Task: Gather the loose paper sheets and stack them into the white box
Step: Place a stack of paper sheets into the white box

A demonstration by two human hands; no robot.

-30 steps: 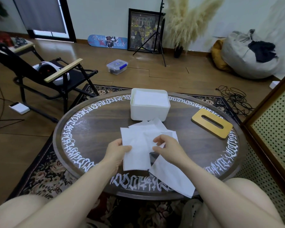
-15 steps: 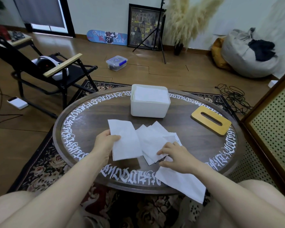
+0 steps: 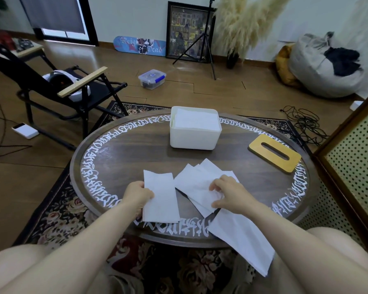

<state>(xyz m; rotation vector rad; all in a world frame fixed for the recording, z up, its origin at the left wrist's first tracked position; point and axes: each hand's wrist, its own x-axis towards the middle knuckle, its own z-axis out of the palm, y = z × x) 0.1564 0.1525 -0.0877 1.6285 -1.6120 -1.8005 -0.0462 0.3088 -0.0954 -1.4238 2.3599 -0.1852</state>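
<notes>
My left hand (image 3: 137, 193) pinched one sheet (image 3: 160, 198); my right hand (image 3: 227, 195) clutched the loose pile (image 3: 197, 182) on the table (image 3: 125, 158). The white box (image 3: 192, 139) beyond held stacked sheets (image 3: 196, 123).

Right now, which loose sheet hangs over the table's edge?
The sheet under the right forearm, nearest the person: its lower end juts past the table rim. The others lie wholly on the tabletop.

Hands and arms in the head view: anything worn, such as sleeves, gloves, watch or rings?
Nothing worn that shows. The left hand and right hand are bare, without gloves; no rings visible on the fingers. Both forearms are bare up to the frame edge: no sleeves, watch, bands, cables or markings.
</notes>
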